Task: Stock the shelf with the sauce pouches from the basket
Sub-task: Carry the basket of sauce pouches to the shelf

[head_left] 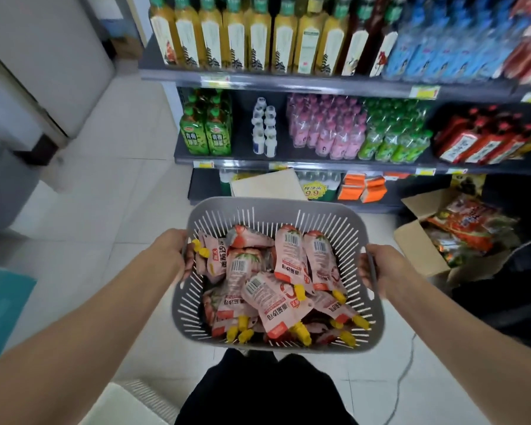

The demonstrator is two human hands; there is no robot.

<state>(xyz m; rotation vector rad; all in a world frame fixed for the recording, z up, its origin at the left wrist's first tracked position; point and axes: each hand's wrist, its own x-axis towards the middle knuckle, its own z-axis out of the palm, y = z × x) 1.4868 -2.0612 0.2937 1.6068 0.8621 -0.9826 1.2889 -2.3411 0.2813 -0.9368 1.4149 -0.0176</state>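
A grey slotted plastic basket (pixel 273 207) hangs in front of me at waist height, above the tiled floor. It is heaped with several pink sauce pouches (pixel 270 297) with yellow caps and barcodes. My left hand (pixel 174 251) grips the basket's left rim, fingers curled inside it. My right hand (pixel 380 268) grips the right rim the same way. The dark shelf unit (pixel 313 162) stands just beyond the basket, its rows filled with bottles.
The middle shelf has a bare gap (pixel 242 130) between green tea bottles (pixel 206 130) and small white bottles (pixel 264 130). An open cardboard box (pixel 420 240) of snack packs sits on the floor at right. A white appliance (pixel 43 65) stands at left. A cable (pixel 408 363) crosses the tiles.
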